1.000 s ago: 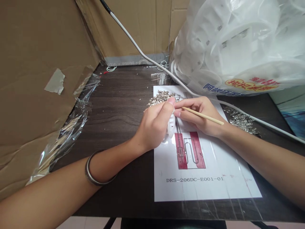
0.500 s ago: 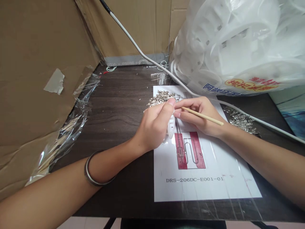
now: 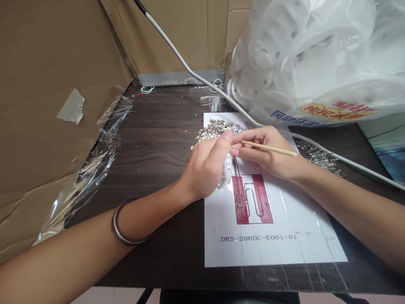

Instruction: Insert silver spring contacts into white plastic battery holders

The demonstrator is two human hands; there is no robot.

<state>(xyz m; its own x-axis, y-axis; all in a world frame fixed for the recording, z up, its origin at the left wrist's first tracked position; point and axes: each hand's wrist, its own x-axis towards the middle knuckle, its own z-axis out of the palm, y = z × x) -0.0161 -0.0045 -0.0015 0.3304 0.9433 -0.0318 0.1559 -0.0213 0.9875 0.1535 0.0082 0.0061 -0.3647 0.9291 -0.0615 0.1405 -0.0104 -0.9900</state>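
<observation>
My left hand (image 3: pixel 207 166) is closed around a white plastic part (image 3: pixel 228 168), which shows only as a rounded edge with small slots below the thumb. Between the thumb and fingers of my right hand (image 3: pixel 268 154) lies a thin wooden stick (image 3: pixel 270 148), its blunt end pointing right. The stick's other end meets the white part by my left thumb, where fingers hide the contact. Just beyond my left hand is a heap of small shiny metal pieces (image 3: pixel 213 130). Beneath both hands lies a white printed sheet (image 3: pixel 253 253) with a red-and-white diagram.
A big clear bag of white plastic parts (image 3: pixel 300 76) stands at the back right. A white cable (image 3: pixel 190 71) crosses the dark table (image 3: pixel 152 126). More metal pieces (image 3: pixel 319 158) lie beyond my right wrist. Cardboard (image 3: pixel 47 63) walls the left and back.
The outer end of the wooden stick has risen slightly, and my right hand has tilted with it. My left hand keeps its hold on the white part, almost unmoved.
</observation>
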